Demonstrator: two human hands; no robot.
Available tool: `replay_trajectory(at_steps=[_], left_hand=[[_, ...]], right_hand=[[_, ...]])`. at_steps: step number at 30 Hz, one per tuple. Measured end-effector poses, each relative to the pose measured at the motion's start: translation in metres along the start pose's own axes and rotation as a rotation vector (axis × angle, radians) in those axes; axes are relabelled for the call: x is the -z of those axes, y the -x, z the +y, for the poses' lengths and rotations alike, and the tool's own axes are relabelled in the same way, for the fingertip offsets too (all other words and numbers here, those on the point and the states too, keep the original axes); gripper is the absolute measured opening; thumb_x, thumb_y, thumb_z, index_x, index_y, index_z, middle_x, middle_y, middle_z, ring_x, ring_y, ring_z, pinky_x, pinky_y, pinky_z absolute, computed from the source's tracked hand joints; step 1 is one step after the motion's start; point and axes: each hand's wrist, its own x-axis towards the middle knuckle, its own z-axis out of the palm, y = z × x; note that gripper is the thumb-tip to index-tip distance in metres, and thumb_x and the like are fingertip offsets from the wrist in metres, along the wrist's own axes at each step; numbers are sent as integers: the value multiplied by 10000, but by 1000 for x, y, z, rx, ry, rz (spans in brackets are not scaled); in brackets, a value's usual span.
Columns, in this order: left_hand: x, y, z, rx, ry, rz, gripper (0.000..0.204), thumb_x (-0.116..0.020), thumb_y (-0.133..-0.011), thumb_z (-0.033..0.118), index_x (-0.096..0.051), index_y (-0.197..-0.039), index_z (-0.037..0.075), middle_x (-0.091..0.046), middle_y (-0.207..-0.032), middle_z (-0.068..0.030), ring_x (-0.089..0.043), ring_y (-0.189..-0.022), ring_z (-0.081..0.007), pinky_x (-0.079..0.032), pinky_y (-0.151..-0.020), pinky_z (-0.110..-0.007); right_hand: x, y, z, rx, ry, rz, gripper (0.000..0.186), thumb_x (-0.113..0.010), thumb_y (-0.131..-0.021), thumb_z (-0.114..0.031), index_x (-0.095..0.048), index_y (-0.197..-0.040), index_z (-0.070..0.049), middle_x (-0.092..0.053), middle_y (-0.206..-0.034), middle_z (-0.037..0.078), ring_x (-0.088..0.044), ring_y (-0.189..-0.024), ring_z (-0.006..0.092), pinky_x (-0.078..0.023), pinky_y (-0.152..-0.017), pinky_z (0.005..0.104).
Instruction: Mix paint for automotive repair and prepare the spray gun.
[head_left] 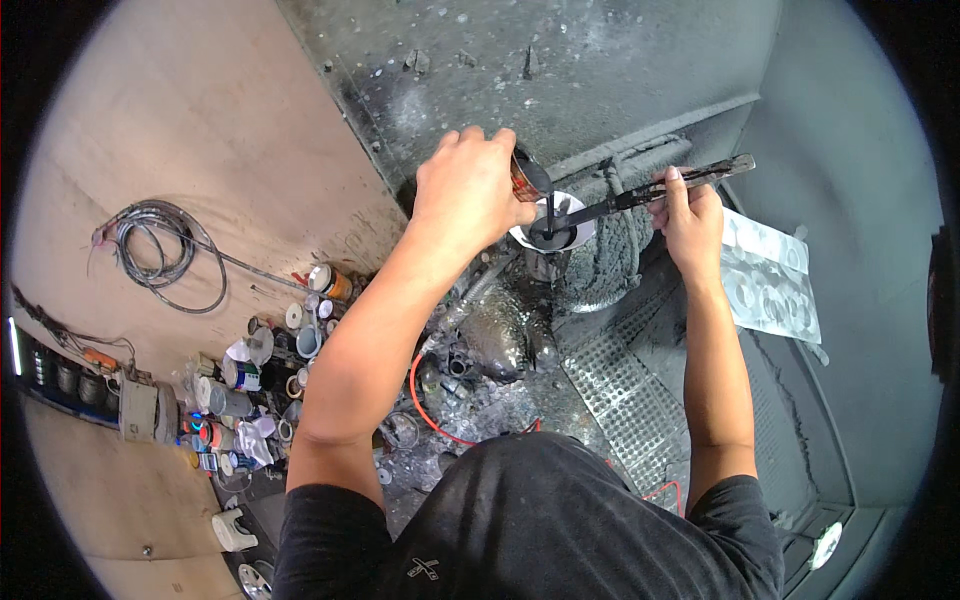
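Note:
My left hand [467,188] is closed around a small paint can [522,180] with a red and gold side, tipped to the right. Dark paint runs from its mouth into a white paper strainer [586,228], where a black pool shows. The strainer sits in the top of a metal cup [547,266], partly shaded below it. Pinched between thumb and fingers, a long paint-crusted stirring stick [640,193] is in my right hand [690,222]. Its narrow dark end reaches over the strainer, close to the can's mouth.
Paint cans and bottles [225,400] crowd the floor at left. A coiled hose [160,255] hangs on the pale wall. A red air hose [420,400] curves below the cup. Right of it are a perforated metal grate [630,405] and a pale sheet with round marks [768,285].

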Motion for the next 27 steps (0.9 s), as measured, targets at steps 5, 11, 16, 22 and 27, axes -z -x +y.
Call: replay_trajectory(at_steps=[5, 11, 16, 22, 27], left_hand=[[4, -3, -2, 2, 23, 7, 583, -897, -643, 338, -675, -1075, 15, -679, -1054, -206, -655, -1086, -401, -565, -887, -501], [8, -14, -6, -7, 56, 109, 637, -891, -622, 424, -678, -1027, -17, -705, -953, -208, -702, -955, -415, -569, -850, -520], [16, -19, -20, 124, 542, -64, 700, -879, -694, 536, -719, -1049, -46, -755, -1014, -226, -750, -925, -327, -573, -865, -402], [-15, 23, -54, 159, 833, 24, 658, -898, -733, 447, -690, -1119, -44, -760, -998, -174, -730, -933, -248, -559, -865, -374], [-15, 86, -69, 293, 1140, -52, 606, -918, -754, 273, -648, -1207, -26, -757, -999, -116, -704, -930, -170, -562, -857, -348]], right_hand=[[2, -4, 7, 25, 5, 0, 325, -568, -1081, -310, -666, -1026, -5, -644, -683, 45, -570, -549, 93, -459, -517, 249], [-4, -4, 1, 12, -21, 28, 368, -603, -1063, -310, -670, -938, 30, -660, -664, 68, -594, -544, 118, -471, -512, 277], [1, -6, 3, 1, -97, 49, 345, -599, -1066, -334, -682, -969, -13, -604, -657, 23, -513, -535, 77, -405, -481, 241], [14, -5, -2, -28, -63, 46, 356, -581, -1073, -337, -689, -983, -11, -603, -660, 25, -515, -522, 79, -402, -477, 240], [23, -11, 3, -1, -209, 6, 350, -589, -1070, -319, -700, -973, -2, -615, -659, 35, -527, -516, 83, -402, -473, 242]])
